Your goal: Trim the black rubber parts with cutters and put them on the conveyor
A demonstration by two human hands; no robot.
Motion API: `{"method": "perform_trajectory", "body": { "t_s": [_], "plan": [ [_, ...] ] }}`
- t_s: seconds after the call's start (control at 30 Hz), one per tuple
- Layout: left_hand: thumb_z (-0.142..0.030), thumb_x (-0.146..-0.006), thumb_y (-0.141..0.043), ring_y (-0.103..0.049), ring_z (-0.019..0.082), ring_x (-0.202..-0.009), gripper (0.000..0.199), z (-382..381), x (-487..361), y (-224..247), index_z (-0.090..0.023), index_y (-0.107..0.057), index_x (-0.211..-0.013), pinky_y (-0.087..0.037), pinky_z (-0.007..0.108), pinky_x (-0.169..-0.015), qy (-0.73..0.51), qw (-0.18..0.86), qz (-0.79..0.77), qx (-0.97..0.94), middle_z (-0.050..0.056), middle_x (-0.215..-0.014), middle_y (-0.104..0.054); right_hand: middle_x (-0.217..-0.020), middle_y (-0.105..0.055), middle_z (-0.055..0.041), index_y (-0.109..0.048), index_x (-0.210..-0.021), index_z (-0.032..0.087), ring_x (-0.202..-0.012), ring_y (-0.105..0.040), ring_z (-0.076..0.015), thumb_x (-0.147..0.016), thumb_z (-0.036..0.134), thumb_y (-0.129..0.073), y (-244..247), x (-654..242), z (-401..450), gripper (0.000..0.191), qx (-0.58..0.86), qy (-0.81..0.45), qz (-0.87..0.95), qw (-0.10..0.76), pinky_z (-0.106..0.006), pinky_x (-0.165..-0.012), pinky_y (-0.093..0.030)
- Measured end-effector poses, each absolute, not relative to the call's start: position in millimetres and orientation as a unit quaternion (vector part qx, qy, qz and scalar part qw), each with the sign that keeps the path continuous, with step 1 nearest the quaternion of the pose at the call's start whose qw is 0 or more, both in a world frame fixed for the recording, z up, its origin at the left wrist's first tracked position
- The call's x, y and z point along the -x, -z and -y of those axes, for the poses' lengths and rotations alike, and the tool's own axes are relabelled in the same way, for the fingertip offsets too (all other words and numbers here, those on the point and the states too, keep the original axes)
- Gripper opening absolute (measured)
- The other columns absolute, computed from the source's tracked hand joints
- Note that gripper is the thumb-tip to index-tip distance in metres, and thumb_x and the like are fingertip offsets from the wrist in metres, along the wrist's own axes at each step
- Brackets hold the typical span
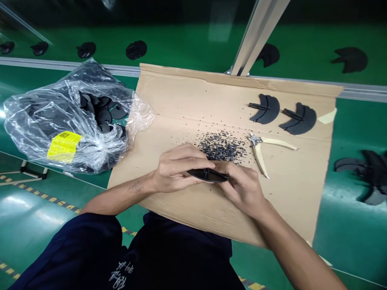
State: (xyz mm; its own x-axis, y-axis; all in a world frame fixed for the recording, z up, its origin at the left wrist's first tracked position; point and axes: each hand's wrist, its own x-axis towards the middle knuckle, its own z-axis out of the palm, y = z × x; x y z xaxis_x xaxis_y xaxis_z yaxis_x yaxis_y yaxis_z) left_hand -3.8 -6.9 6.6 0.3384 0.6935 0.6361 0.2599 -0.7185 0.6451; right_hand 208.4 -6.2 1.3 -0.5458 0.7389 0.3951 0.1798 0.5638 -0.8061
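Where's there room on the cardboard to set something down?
Free cardboard lies between the plastic bag and the black crumbs, and right of the pliers. It's crowded where the left hand and right hand hold a black part.

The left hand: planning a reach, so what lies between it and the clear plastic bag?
Head view: only the cardboard sheet, with a few black specks, lies between the left hand and the clear plastic bag.

Matt black plastic part [207,175]; rough brown cardboard [187,96]; glossy clear polythene bag [30,125]; cream-handled metal cutters [256,151].
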Motion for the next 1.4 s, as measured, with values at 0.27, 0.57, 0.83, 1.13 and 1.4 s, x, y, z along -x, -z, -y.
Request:
{"method": "perform_trajectory", "body": {
  "t_s": [0.27, 0.57, 0.83, 1.13, 1.4],
  "plan": [
    [-0.02, -0.08, -0.084, -0.07, 0.013, -0.078, 0.023, 9.8, 0.4, -9.7, -0.015, -0.074, -0.101, -0.06, 0.026, -0.074, -0.515, 0.249, -0.3, -0.763, 0.004, -0.085, -0.072, -0.104, -0.078, -0.0073, -0.059, -0.099, 0.022, -0.088, -0.076, -0.0143, -0.095, 0.004, -0.054, -2.1, -208.1, 5.3, 0.019, 0.266, -0.405, 0.787, 0.381, -0.02, -0.068, -0.057],
    [-0.029, -0.082, -0.083, -0.072, 0.013, -0.086, 0.027, 8.2, 3.0, -12.5, -0.019, -0.075, -0.106, -0.06, 0.023, -0.076, -0.489, 0.302, -0.345, -0.742, 0.005, -0.093, -0.075, -0.105, -0.077, -0.009, -0.061, -0.105, 0.021, -0.089, -0.075, -0.0164, -0.094, 0.005, -0.056, 4.7, -209.2, 6.4, 0.02, 0.275, -0.365, 0.799, 0.392, -0.025, -0.072, -0.06],
    [-0.023, -0.085, -0.081, -0.071, 0.012, -0.084, 0.018, 9.1, 3.6, -11.7, -0.016, -0.075, -0.101, -0.059, 0.024, -0.077, -0.496, 0.31, -0.335, -0.738, 0.006, -0.091, -0.075, -0.112, -0.077, -0.0075, -0.061, -0.105, 0.022, -0.098, -0.075, -0.0157, -0.093, 0.003, -0.056, 6.2, -206.0, 6.1, 0.023, 0.279, -0.366, 0.795, 0.396, -0.023, -0.077, -0.06],
    [-0.028, -0.087, -0.078, -0.07, 0.013, -0.084, 0.018, 6.4, 4.6, -11.4, -0.017, -0.072, -0.1, -0.057, 0.024, -0.075, -0.482, 0.306, -0.327, -0.753, 0.006, -0.091, -0.073, -0.111, -0.077, -0.0087, -0.061, -0.103, 0.021, -0.09, -0.076, -0.0151, -0.093, 0.003, -0.057, 6.5, -207.6, 5.3, 0.021, 0.273, -0.364, 0.799, 0.392, -0.023, -0.073, -0.059],
    [-0.027, -0.084, -0.081, -0.067, 0.011, -0.078, 0.018, 9.0, 3.3, -11.4, -0.016, -0.07, -0.092, -0.055, 0.023, -0.07, -0.486, 0.32, -0.328, -0.744, 0.003, -0.085, -0.07, -0.107, -0.077, -0.0105, -0.062, -0.103, 0.021, -0.093, -0.076, -0.0174, -0.098, 0.01, -0.053, 5.8, -207.7, 4.4, 0.014, 0.26, -0.388, 0.797, 0.384, -0.026, -0.073, -0.061]
  ]
}}
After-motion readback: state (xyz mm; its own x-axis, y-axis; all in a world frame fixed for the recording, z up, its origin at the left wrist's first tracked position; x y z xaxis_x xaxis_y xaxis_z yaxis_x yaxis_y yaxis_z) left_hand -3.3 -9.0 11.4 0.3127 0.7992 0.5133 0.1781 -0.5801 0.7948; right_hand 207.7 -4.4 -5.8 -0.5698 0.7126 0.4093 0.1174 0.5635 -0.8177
